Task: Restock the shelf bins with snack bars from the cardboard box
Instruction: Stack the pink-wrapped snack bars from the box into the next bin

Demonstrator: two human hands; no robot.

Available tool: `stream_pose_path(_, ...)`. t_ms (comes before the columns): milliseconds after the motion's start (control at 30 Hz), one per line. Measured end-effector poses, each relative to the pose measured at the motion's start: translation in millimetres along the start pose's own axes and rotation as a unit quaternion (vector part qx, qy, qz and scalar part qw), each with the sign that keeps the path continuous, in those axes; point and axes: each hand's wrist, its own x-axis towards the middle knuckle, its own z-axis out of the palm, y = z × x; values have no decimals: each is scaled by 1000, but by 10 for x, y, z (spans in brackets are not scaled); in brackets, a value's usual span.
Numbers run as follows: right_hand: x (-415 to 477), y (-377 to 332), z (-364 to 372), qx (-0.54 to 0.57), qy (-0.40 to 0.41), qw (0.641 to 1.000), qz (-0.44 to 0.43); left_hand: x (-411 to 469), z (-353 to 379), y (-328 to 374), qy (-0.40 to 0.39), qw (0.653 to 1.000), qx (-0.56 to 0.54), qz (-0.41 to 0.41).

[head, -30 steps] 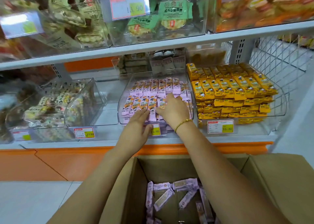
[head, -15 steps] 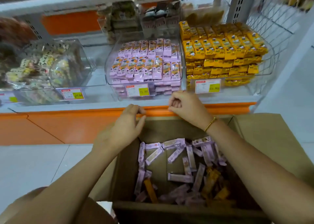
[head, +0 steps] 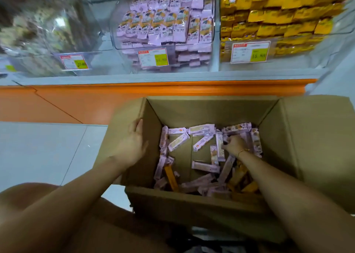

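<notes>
Purple bars (head: 204, 167), one box (head: 201, 110), three bins (head: 124, 46)

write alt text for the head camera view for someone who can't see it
A person's right hand reaches into an open cardboard box and grips purple snack bars lying loose inside, while the left hand rests flat on the box's left flap. On the shelf above, a clear bin holds matching purple bars beside a bin of yellow packs.

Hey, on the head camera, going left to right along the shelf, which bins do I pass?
Clear bin of blurred mixed snacks → clear bin of purple snack bars → clear bin of yellow packs.
</notes>
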Motion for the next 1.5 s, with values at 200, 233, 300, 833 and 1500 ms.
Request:
stream_pose_path(200,169,-74,328,-28,-14,999,19,56,23,-20,22,1000,15,6)
stream_pose_path(233,191,-53,394,-39,-27,999,18,67,20,-19,26,1000,12,5)
stream_pose_path(300,240,6,510,-55,-43,997,24,98,13,-20,30,1000,6,7)
stream_pose_path(833,145,-501,181,-269,-31,944,-190,225,9,38,26,1000,-16,-3)
stream_pose_path(1500,-216,-986,-268,474,-295,829,-16,378,-204,236,-1,899,-404,-167)
